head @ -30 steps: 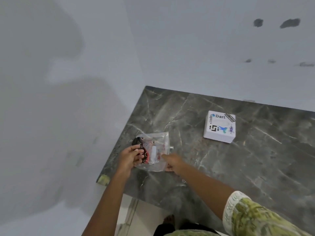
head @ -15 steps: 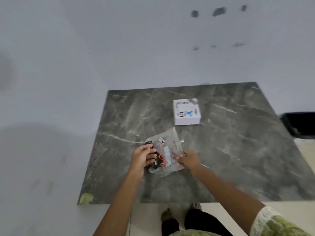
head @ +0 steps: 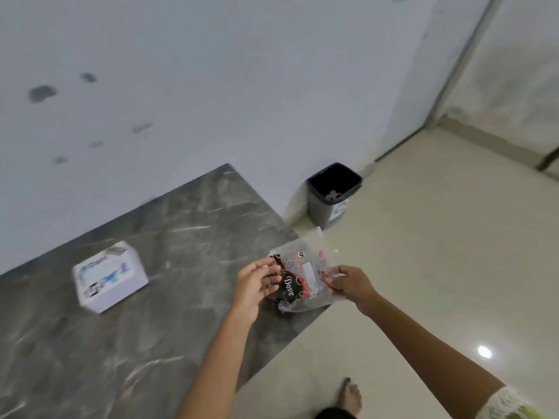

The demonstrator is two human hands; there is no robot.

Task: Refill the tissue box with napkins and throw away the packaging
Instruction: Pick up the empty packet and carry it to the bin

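Note:
A clear plastic wrapper (head: 302,276) with red and black print hangs over the right edge of the dark marble table (head: 169,243). My right hand (head: 351,284) pinches its right side. My left hand (head: 257,285) is against its left side with fingers spread, the grip unclear. The white tissue box (head: 110,276) with stickers sits on the table to the left, well apart from both hands. A dark waste bin (head: 331,193) stands on the floor by the wall, beyond the wrapper.
A white wall runs behind the table and bin. A pale tiled floor (head: 423,267) spreads to the right. My bare foot (head: 351,397) shows at the bottom edge.
The view has swung right, bringing the bin and floor into sight. Both hands have carried the wrapper from the table's left part to its right edge, away from the box.

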